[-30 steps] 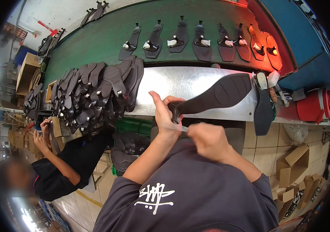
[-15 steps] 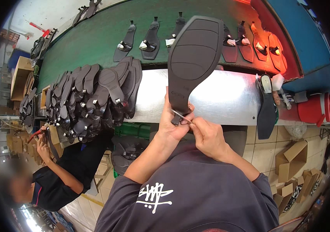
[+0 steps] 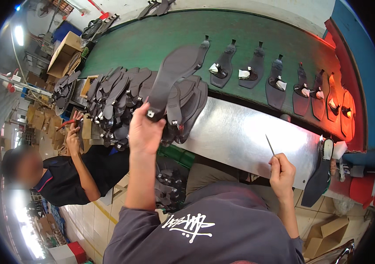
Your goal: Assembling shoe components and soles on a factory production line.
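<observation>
My left hand (image 3: 145, 134) is closed round the narrow heel end of a dark brown shoe sole (image 3: 176, 66). The sole is raised, its broad toe end pointing away and to the right, above a heap of similar soles (image 3: 121, 94) with small shiny pieces at their heels. My right hand (image 3: 282, 176) grips a thin pointed metal rod (image 3: 270, 145) over the steel worktop (image 3: 231, 123). The rod's tip points up and away, apart from the sole; its grip end is hidden in my fingers.
Several sandals (image 3: 251, 66) with dark straps and white paper lie in a row on the green conveyor belt (image 3: 152, 39), under red light at the right. A co-worker (image 3: 71, 174) stands at the left holding a red-handled tool (image 3: 66, 124). A dark insole (image 3: 317, 180) overhangs the right end.
My left hand has carried the sole leftward, over the heap. My right hand has drawn the rod away from the heel end, to the right. The view has turned.
</observation>
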`<state>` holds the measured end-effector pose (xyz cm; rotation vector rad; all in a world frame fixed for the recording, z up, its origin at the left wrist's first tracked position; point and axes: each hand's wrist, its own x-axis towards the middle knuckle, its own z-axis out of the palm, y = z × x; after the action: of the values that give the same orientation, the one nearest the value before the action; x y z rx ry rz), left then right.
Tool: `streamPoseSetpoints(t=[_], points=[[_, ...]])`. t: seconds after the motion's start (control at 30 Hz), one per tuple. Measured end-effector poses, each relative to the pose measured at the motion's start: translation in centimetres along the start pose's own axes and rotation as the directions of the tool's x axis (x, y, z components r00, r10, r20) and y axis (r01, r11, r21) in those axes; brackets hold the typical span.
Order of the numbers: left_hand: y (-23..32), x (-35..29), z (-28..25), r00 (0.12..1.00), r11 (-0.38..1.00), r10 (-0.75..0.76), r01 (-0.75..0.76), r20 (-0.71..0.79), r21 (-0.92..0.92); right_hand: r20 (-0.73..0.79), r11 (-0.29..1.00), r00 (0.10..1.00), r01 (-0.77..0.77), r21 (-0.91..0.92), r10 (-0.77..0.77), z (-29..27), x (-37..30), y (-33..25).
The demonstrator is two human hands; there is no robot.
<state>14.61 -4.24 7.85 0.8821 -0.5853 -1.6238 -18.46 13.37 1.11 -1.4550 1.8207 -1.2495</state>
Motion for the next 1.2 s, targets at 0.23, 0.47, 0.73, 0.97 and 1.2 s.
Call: streamPoseSetpoints(t=[0.23,0.47,0.73,0.97,1.2], points=[[2.6,-4.1,0.1,0.983,0.417,0.178,-0.035,-0.044,0.908,-0.114,0.987,0.993,-0.022,-0.159,0.003,-4.0,1.5,3.9],[2.5,12.2,4.1,0.92,0.17,0.183,-0.378,0.347,0.91,-0.207,0.841,0.977,-0.08,-0.536,-0.04,-7.3,2.8,8.5],[-8.6,27.7,2.6,0.949,-0.382,0.309,0.07,0.056,0.922,-0.29,0.765,0.956,-0.152,-0.626,-0.047,-7.5,2.8,8.6],[-7.0,28.6,4.3,0.756,-0.071,0.616,-0.227,0.222,0.971,-0.323,0.805,0.925,-0.033,-0.592,-0.2,-7.1,2.8,4.3],[-6.5,15.6,14.8,0.905,0.773,0.298,-0.416,0.304,0.48,-0.08,0.778,0.989,-0.045,0.627,0.122,-3.4,5.3,1.5]])
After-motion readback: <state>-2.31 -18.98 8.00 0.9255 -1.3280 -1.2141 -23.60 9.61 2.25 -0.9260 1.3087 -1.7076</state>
